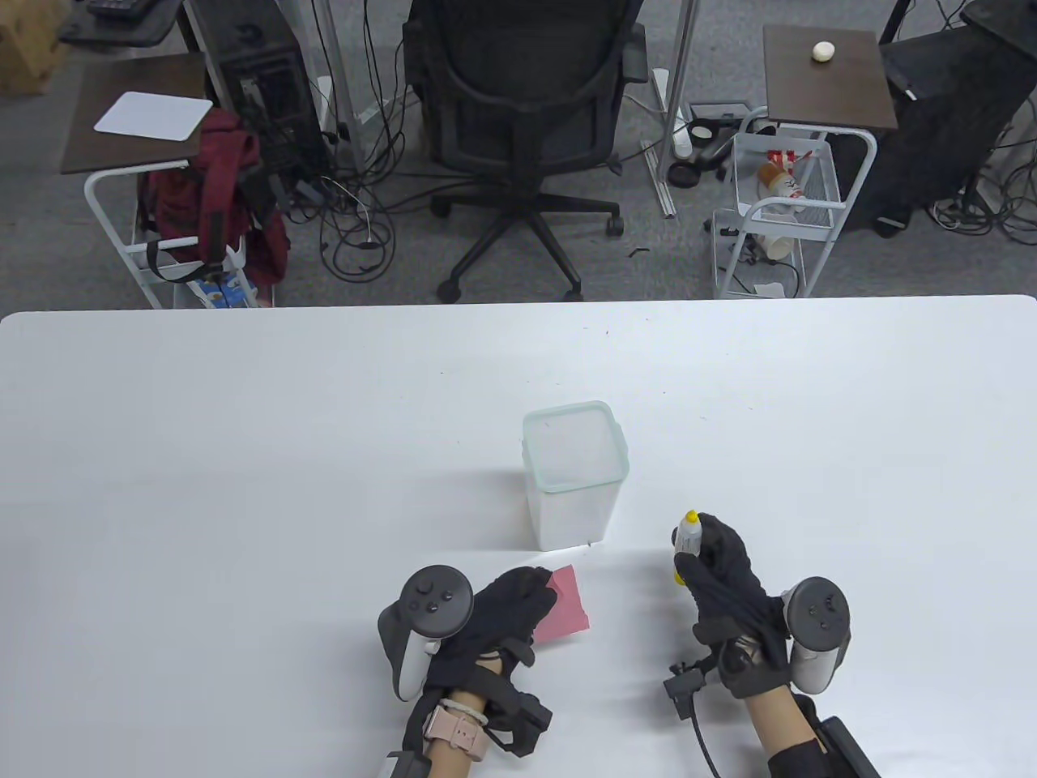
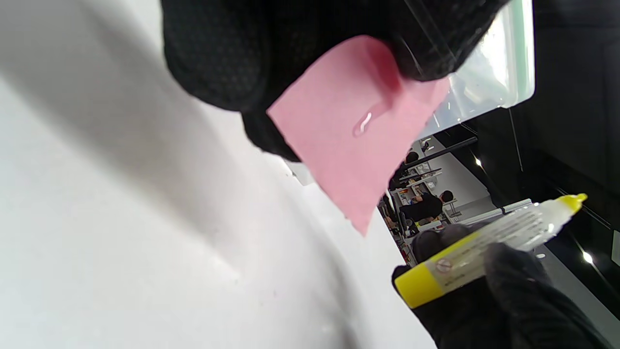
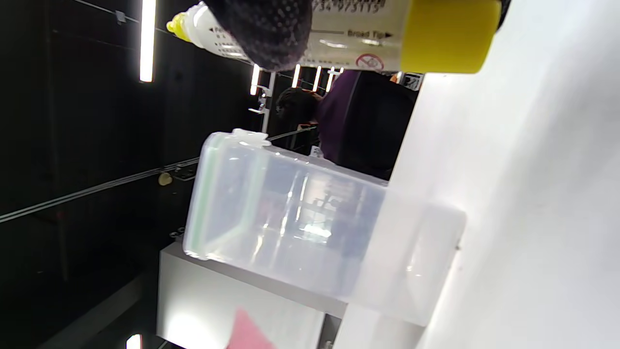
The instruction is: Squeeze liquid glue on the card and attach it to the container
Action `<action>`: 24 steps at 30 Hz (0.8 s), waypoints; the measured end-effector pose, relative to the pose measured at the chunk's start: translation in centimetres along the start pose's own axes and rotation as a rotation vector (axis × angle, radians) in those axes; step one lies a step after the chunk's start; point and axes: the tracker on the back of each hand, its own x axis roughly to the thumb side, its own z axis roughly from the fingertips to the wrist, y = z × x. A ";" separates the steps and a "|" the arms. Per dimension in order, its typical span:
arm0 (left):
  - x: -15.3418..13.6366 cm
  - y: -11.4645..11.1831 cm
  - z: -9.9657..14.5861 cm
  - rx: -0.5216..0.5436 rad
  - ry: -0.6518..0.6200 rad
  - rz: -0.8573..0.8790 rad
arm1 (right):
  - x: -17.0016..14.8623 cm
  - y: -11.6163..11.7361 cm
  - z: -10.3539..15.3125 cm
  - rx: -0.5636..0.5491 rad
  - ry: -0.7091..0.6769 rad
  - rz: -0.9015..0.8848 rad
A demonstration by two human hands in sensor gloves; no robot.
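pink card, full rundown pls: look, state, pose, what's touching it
The pink card is a small, thin, plain rectangle that looks like paper, with no print visible. The left hand holds it by one end, fingers over that end, so most of it sticks out free and tilted. It sits just in front of the clear container, not touching it in the table view. The left wrist view shows a small clear bead of glue on its face. One edge looks slightly rough.
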 end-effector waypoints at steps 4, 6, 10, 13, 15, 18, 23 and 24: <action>0.0 0.0 0.0 -0.003 0.004 -0.002 | -0.9 -0.4 -0.5 -0.011 0.082 -0.037; -0.1 0.0 0.0 -0.004 0.007 -0.006 | -1.2 -0.7 -0.8 -0.016 0.121 -0.075; -0.1 0.0 0.0 -0.005 0.012 -0.012 | -1.6 -1.0 -1.2 -0.005 0.179 -0.102; -0.1 0.0 0.0 -0.007 0.015 -0.010 | -1.6 -1.1 -1.4 0.000 0.213 -0.089; -0.1 0.0 -0.1 -0.008 0.017 -0.013 | -1.7 -1.1 -1.5 0.005 0.230 -0.083; -0.1 -0.1 -0.1 -0.010 0.018 -0.014 | -1.8 -1.1 -1.5 0.005 0.255 -0.077; -0.1 -0.1 -0.1 -0.009 0.017 -0.014 | -1.7 -1.2 -1.4 0.004 0.261 -0.081; -0.1 -0.1 -0.1 -0.009 0.017 -0.014 | -1.7 -1.2 -1.3 0.006 0.255 -0.073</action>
